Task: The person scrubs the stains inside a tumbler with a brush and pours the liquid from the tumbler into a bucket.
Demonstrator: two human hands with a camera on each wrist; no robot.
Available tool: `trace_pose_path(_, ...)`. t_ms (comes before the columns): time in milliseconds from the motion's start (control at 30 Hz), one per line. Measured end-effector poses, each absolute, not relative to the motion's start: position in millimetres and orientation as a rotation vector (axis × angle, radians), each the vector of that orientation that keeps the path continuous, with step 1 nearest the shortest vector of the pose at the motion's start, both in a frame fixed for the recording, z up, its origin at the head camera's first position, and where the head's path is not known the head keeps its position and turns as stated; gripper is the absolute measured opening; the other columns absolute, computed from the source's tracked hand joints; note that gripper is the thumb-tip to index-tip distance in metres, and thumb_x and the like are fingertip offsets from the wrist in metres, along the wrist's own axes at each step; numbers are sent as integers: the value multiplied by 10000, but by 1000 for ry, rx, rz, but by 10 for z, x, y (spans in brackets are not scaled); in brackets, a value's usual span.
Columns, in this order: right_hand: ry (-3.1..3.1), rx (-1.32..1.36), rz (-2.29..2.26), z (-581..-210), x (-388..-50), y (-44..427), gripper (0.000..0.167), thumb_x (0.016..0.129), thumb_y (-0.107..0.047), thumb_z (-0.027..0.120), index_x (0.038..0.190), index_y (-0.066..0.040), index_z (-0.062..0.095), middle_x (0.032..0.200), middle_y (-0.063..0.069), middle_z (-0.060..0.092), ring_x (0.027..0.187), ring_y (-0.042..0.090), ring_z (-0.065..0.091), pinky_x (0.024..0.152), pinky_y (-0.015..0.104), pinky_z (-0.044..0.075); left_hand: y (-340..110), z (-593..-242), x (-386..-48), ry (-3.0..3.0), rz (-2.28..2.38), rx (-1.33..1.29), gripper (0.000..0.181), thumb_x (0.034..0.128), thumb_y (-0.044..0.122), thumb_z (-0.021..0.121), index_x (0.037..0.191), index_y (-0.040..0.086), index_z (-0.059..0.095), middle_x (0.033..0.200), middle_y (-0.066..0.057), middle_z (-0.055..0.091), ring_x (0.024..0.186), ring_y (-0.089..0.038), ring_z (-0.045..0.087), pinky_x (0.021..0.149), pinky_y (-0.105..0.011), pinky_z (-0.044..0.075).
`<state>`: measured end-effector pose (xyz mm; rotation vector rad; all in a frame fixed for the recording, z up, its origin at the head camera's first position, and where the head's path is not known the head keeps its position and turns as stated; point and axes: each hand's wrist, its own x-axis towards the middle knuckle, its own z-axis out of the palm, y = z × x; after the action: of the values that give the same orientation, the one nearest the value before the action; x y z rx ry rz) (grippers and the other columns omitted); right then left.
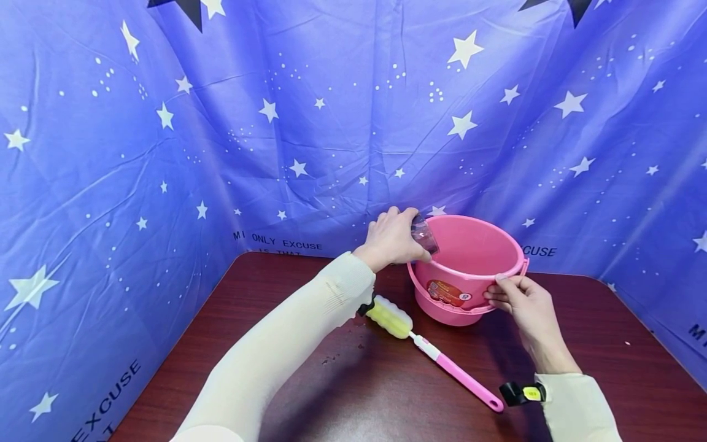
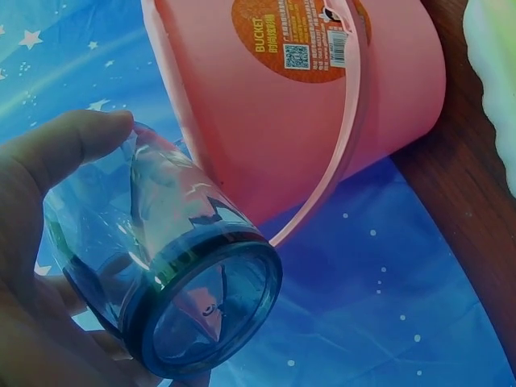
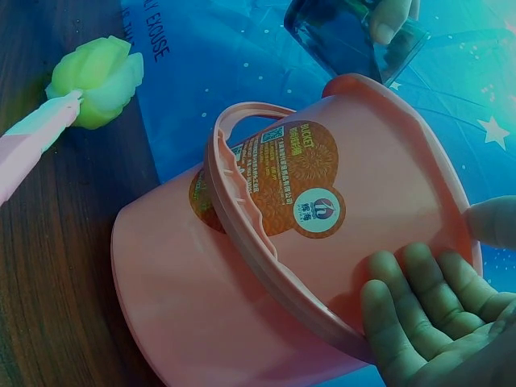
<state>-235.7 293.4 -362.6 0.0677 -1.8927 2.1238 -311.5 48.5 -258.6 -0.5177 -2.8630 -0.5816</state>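
Observation:
A clear glass cup (image 2: 201, 298) is gripped in my left hand (image 1: 391, 238), its thick base turned outward. In the head view the glass (image 1: 424, 234) is tilted over the left rim of a pink bucket (image 1: 458, 291). Whether anything is inside the glass I cannot tell. My right hand (image 1: 525, 307) pinches the bucket's near right rim, with the thumb at the rim and the fingers against the outer wall. The bucket's handle (image 3: 266, 266) hangs down across its front, over an orange label (image 3: 298, 177). Much of the bucket's inside is hidden.
A bottle brush with a yellow and white sponge head (image 1: 391, 317) and a pink handle (image 1: 469, 380) lies on the dark red wooden table (image 1: 326, 405), in front of the bucket. A blue star-patterned cloth (image 1: 331, 123) hangs behind and at both sides. Small drops mark the tabletop.

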Motion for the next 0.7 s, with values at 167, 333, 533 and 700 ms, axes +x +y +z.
trace_pose_path(167, -1902, 61, 2114, -3618, -2356, 2929, 186, 918, -164, 648, 897, 10, 585, 760, 33, 690, 679, 141, 687, 650, 257, 555, 483, -2585, -3119, -2868, -585, -515, 980, 587, 562, 834, 1422, 263, 418, 1181, -7, 490, 1090, -191, 446, 957, -410, 350)
trace_pose_path(333, -1906, 67, 2110, -3613, -2360, 2928, 196, 917, -170, 650, 902, 13, 584, 763, 31, 688, 682, 138, 686, 654, 253, 554, 484, -2578, -3126, -2869, -575, -518, 977, 590, 565, 831, 1421, 262, 419, 1173, -7, 491, 1079, -189, 448, 951, -410, 353)
trace_pose_path(533, -1897, 79, 2115, -3618, -2364, 2930, 187, 913, -165, 654, 891, 8, 586, 763, 35, 688, 681, 140, 687, 654, 255, 554, 484, -2567, -3126, -2883, -557, -515, 976, 596, 569, 826, 1426, 264, 412, 1170, -3, 493, 1075, -185, 450, 944, -405, 356)
trace_pose_path(700, -1893, 81, 2114, -3626, -2366, 2936, 169, 918, -152, 646, 883, 3, 587, 759, 36, 687, 677, 141, 687, 650, 257, 555, 490, -2558, -3120, -2882, -546, -517, 974, 588, 570, 830, 1418, 264, 422, 1139, 1, 495, 1051, -183, 454, 919, -401, 364)
